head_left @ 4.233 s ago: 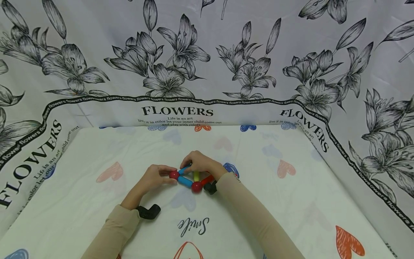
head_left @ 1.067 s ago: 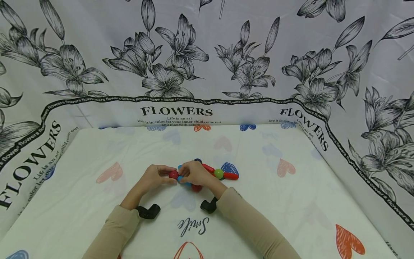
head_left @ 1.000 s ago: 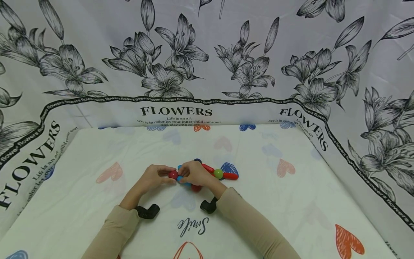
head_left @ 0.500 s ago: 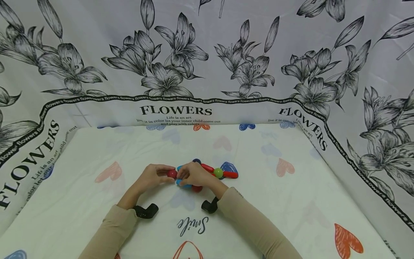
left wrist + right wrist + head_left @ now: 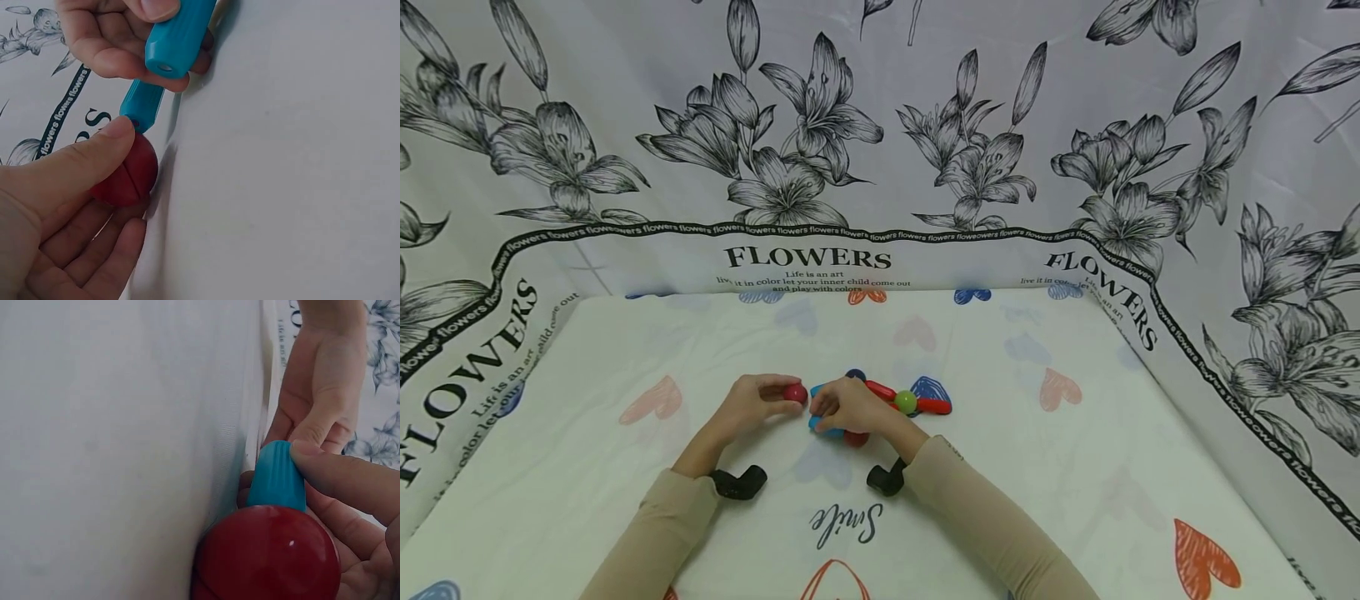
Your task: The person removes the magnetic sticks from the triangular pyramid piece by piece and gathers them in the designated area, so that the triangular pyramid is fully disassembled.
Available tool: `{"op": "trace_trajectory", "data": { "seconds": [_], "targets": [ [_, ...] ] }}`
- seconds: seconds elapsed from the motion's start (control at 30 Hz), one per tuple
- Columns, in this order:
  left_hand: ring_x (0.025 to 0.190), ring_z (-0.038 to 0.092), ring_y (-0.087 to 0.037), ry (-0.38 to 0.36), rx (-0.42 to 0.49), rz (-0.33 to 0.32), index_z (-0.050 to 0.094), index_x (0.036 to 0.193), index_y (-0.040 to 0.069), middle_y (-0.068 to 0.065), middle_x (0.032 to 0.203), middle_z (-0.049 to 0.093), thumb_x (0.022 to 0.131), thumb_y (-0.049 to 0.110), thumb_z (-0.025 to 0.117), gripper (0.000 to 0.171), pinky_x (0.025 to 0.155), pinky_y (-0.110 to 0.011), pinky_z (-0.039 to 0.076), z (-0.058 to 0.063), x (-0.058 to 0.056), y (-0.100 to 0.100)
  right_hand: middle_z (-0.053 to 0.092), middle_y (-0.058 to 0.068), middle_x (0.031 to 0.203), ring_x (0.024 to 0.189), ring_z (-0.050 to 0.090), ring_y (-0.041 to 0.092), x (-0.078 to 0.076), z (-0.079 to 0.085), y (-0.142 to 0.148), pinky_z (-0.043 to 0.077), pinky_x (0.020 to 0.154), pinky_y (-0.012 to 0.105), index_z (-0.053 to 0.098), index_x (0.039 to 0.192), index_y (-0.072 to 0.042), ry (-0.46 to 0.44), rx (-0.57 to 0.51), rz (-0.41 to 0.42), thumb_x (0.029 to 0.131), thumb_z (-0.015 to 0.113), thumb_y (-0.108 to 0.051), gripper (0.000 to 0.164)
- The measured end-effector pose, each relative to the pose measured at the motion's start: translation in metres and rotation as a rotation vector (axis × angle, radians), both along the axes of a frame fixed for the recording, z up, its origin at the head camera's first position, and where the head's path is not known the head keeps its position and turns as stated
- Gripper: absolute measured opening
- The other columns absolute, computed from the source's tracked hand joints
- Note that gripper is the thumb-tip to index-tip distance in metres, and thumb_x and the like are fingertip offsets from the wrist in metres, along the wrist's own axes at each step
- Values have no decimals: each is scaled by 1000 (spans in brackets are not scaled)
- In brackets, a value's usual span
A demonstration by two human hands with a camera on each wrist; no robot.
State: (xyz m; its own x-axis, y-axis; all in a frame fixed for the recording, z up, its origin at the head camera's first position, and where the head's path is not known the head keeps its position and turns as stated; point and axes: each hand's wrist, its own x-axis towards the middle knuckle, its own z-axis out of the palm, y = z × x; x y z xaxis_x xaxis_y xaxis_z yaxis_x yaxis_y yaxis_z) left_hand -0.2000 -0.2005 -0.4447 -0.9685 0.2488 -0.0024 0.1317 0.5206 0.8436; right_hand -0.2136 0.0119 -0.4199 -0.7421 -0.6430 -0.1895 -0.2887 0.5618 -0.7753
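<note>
My left hand (image 5: 748, 406) pinches a glossy red ball (image 5: 795, 394) between thumb and fingers. In the head view a small gap parts this ball from two blue ribbed rods. The nearer blue rod (image 5: 181, 37) is gripped by my right hand (image 5: 853, 406), and its bare end with a small round centre shows in the left wrist view. Its other end meets a second red ball (image 5: 269, 556). The farther blue rod (image 5: 142, 103) has its end right by the left hand's thumb tip in the left wrist view. My right hand hides the middle of the construction.
Also on the white heart-print cloth (image 5: 985, 483) lie a dark blue ball (image 5: 855, 374), a red rod (image 5: 881, 389), a green ball (image 5: 906, 402) and another red rod (image 5: 934, 406), joined in a line. Black wrist pieces (image 5: 740, 482) jut from both sleeves. A flower-print curtain (image 5: 925, 192) stands behind.
My right hand has shifted from the farther blue rod to the nearer one since the oldest frame. Lately my left hand has drawn its red ball left, away from the blue rods.
</note>
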Motion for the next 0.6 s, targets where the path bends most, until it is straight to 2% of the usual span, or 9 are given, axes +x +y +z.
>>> {"op": "trace_trajectory", "data": {
  "seconds": [0.3, 0.37, 0.47, 0.6],
  "targets": [
    [107, 69, -33, 18, -12, 100, 63, 124, 1, -22, 121, 67, 83, 20, 76, 48, 78, -9, 49, 2, -11, 8, 75, 9, 102, 96, 71, 19, -1, -1, 0, 59, 87, 26, 71, 98, -6, -7, 10, -13, 84, 73, -10, 15],
    [108, 68, -33, 29, -19, 128, 64, 124, 2, -21, 123, 66, 82, 20, 76, 47, 82, -14, 53, 3, -14, 11, 75, 9, 103, 97, 71, 19, -1, 0, 0, 59, 87, 27, 71, 99, -6, -12, 11, -13, 84, 73, -10, 16],
    [110, 67, -35, 56, -27, 152, 63, 125, 2, -22, 126, 65, 83, 18, 75, 47, 89, -29, 57, 4, -20, 15, 75, 9, 103, 98, 71, 19, -1, 0, 0, 59, 89, 28, 71, 100, -6, -19, 11, -12, 84, 73, -10, 16],
    [112, 66, -36, 73, -31, 152, 62, 126, 1, -23, 128, 63, 84, 16, 74, 47, 95, -43, 56, 5, -26, 18, 75, 9, 103, 97, 71, 20, 0, 0, 0, 59, 88, 28, 71, 99, -6, -17, 8, -11, 84, 73, -10, 16]
  ]
}}
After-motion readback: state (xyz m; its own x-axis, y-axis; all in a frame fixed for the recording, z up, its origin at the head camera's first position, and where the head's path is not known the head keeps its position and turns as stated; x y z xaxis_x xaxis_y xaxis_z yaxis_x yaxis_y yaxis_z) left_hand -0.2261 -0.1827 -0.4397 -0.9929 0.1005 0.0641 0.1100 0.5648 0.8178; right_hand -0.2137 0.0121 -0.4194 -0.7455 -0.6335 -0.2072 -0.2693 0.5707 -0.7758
